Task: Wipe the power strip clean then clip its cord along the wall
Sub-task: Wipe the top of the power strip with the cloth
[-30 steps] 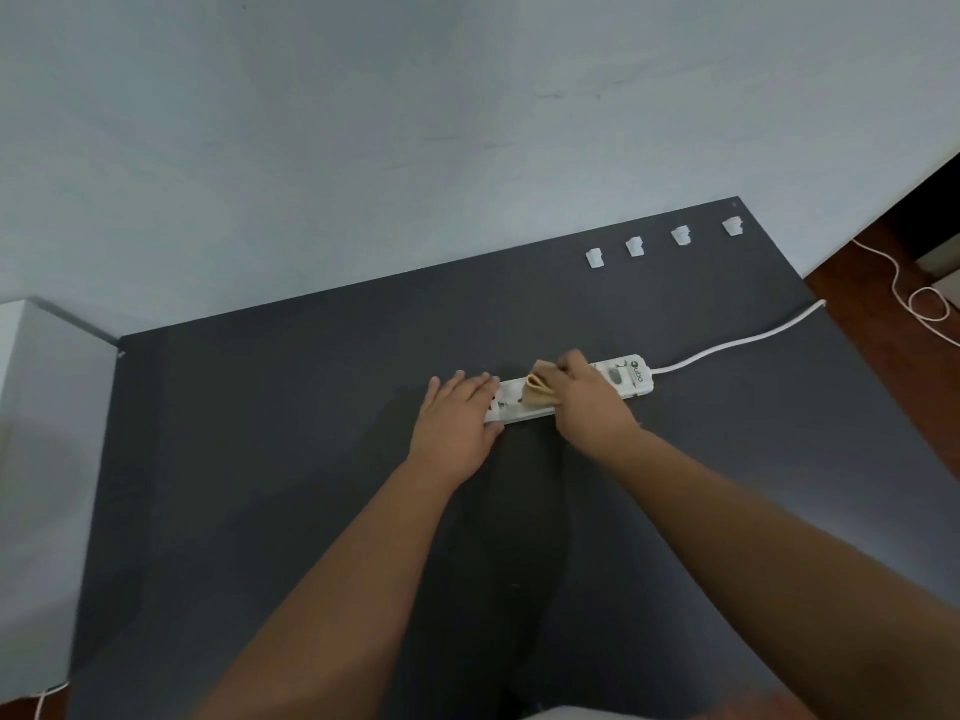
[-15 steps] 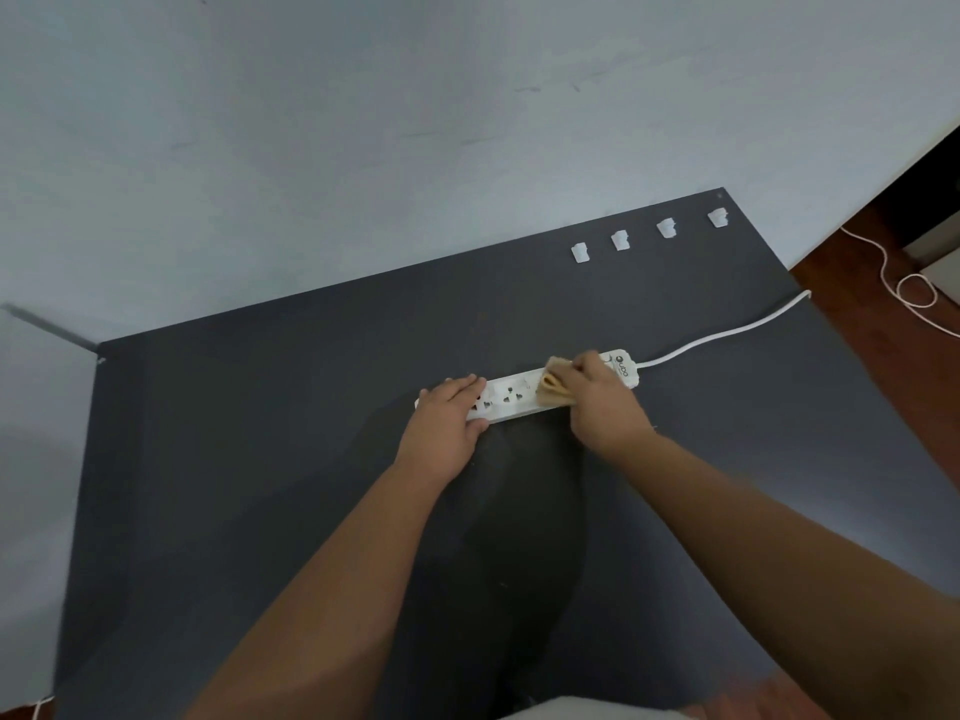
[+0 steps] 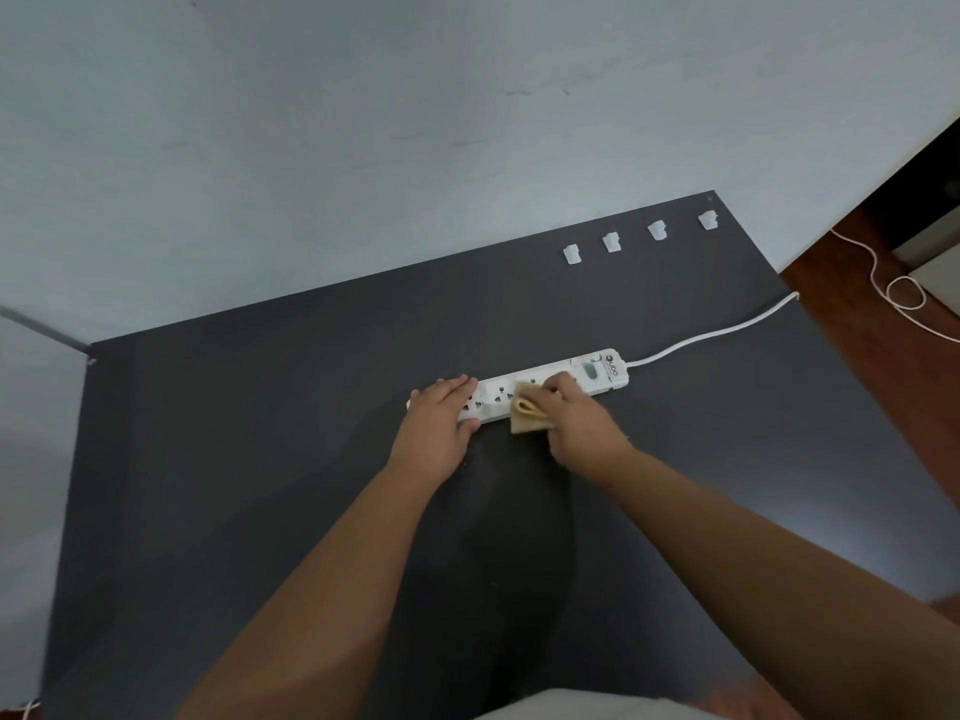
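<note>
Fingers of left hand (image 3: 439, 426) flat on power strip (image 3: 550, 384) (open); right hand (image 3: 576, 423) pinching cloth (image 3: 525, 414)

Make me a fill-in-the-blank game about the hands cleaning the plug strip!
1. The right hand rubs the power strip with a folded tan ____.
2. The left hand lies flat on the strip's ____ end.
3. Near the wall, ____ white clips sit in a row on the dark table.
4. The strip's cord runs off the table's ____ edge.

Missing words: cloth; left; four; right
</note>
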`<state>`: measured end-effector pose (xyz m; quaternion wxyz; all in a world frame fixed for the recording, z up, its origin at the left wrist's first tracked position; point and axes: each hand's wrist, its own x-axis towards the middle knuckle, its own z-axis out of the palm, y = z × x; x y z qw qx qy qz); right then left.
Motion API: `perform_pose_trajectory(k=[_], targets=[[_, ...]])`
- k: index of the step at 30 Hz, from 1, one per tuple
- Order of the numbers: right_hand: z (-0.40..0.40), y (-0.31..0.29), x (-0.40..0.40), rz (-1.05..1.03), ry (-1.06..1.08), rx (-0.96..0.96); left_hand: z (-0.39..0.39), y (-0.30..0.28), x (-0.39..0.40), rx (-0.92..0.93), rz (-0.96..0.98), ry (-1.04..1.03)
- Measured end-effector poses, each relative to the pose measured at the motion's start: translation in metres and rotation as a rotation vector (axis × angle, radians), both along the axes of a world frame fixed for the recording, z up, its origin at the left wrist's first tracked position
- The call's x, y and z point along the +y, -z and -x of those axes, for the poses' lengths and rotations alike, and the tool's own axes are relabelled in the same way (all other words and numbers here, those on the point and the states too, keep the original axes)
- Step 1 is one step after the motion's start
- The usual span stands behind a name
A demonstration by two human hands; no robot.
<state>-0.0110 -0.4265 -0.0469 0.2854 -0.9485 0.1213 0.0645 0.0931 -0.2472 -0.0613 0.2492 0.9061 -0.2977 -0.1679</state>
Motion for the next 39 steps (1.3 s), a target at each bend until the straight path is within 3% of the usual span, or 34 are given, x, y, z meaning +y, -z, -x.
perform_pose_trajectory(k=[3,6,8,11,15,19,22,25,28,30,33,35,39], targets=[[0.009,-0.003,-0.004,-0.089,-0.116,-0.004,-0.001,0.001,0.001,0.005,-0.004,0.010],[0.001,-0.009,-0.027,-0.085,0.240,-0.156,-0.002,0.001,0.001,0.012,0.004,0.002],[-0.007,-0.008,-0.029,-0.016,0.331,-0.130,-0.001,0.002,0.001,0.015,0.005,0.000],[-0.010,-0.002,-0.006,0.030,0.162,-0.115,-0.002,0.003,0.001,0.014,-0.001,0.007],[0.002,0.002,0.004,-0.114,-0.113,-0.019,-0.002,0.003,0.001,0.010,0.007,0.008],[0.001,-0.005,-0.028,-0.152,0.262,-0.216,-0.002,0.005,0.001,0.005,0.007,0.009],[-0.009,-0.002,-0.036,-0.045,0.406,-0.127,-0.002,0.006,0.002,0.007,0.012,0.008],[-0.012,0.001,-0.010,-0.015,0.244,-0.102,-0.002,0.006,0.001,0.008,0.019,-0.001],[-0.007,0.001,0.011,-0.124,0.017,-0.089,-0.001,0.006,0.002,0.001,0.026,0.003],[-0.002,-0.007,0.004,-0.159,-0.001,-0.118,-0.003,0.007,0.003,0.008,0.027,0.013],[-0.007,-0.017,-0.036,-0.039,0.298,-0.170,-0.004,0.007,0.002,0.005,0.028,0.007],[-0.012,-0.015,-0.057,0.090,0.404,-0.080,-0.002,0.008,0.002,0.006,0.028,0.002],[-0.010,-0.002,-0.050,0.199,0.189,0.029,0.000,0.006,0.002,0.005,0.029,-0.008]])
